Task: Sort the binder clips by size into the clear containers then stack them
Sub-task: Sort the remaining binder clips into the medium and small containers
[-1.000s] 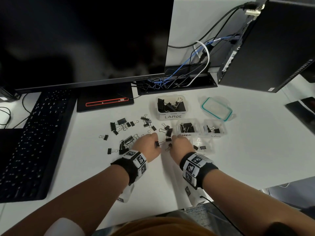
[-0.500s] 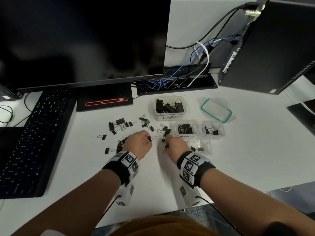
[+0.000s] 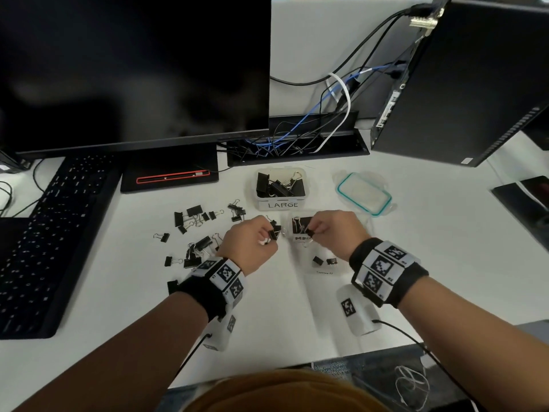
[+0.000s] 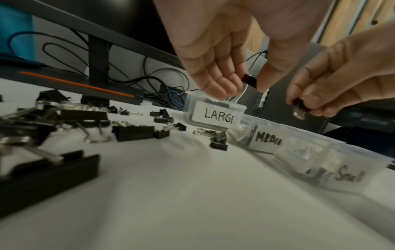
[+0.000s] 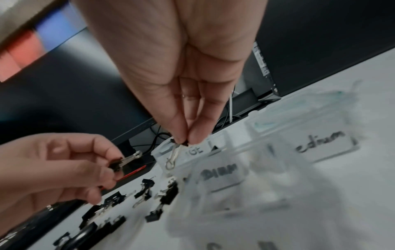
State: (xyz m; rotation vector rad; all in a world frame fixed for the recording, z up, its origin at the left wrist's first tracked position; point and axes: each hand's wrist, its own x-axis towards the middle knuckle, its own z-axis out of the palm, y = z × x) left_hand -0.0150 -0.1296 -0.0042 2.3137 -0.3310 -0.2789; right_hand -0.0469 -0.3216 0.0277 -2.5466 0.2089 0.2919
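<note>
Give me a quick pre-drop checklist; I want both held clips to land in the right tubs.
1. Left hand pinches a binder clip: ok.
2. Right hand pinches its own clip, wire handle hanging down: ok.
3. Right-hand clip over the Medium container: ok, judging from the head view.
4. Size of each held clip matches a label: cannot tell, fingers cover most of both.
5. LARGE container, Medium and Small container uncovered for dropping: ok; the teal-rimmed lid lies aside on the desk.
6. Sorting finished so stacking can start: not ok, loose clips lie scattered left of the containers.
</note>
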